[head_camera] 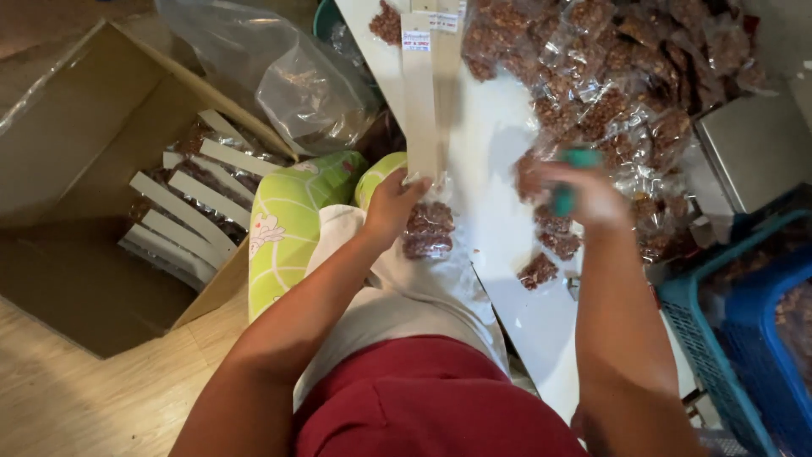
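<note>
The red lap and white cloth [397,296] fill the bottom centre of the frame. Above them, the left hand [391,206] has its fingers closed on a small clear packet of brown snack [429,228] where it meets a long card strip [420,101] lying on the white table [499,254]. The right hand [592,196], blurred, is wrapped around a green tool [565,190], perhaps a stapler. A heap of filled packets [626,76] lies at upper right, and finished strips rest in the cardboard box [76,152] at left. The work appears to be fixing packets to the strip; bringing the tool onto that joint calls for steady alignment.
</note>
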